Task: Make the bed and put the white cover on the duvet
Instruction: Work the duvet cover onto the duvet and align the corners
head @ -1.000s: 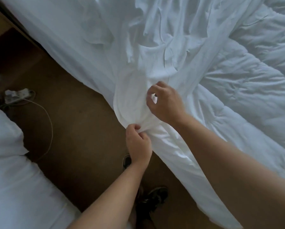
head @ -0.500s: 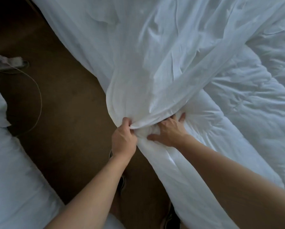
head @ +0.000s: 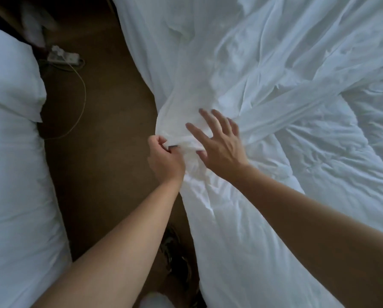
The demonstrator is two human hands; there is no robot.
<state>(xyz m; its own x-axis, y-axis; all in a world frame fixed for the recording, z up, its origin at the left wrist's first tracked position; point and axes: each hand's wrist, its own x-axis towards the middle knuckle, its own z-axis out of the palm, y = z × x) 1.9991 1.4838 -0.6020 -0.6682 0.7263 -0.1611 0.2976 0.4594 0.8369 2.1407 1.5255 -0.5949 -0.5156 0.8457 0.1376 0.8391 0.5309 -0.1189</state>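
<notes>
A thin, wrinkled white cover [head: 241,70] is spread over the bed and drawn into a bunched corner at the bed's left edge. Under and to the right of it lies the puffy quilted duvet [head: 332,165], which also runs down toward me along the bed's edge. My left hand [head: 163,160] is closed on the bunched corner of the cover. My right hand [head: 219,143] hovers just right of that corner with its fingers spread, palm down over the fabric, holding nothing.
A brown carpeted aisle [head: 101,152] runs between this bed and a second white bed [head: 14,165] on the left. A white power strip [head: 62,57] with a thin cable lies on the floor at the top left. Dark shoes [head: 175,258] show below my left arm.
My right hand has let go of the bunched fabric and lifted, fingers now spread. My left hand keeps its hold on the corner. The view has swung to the left.
</notes>
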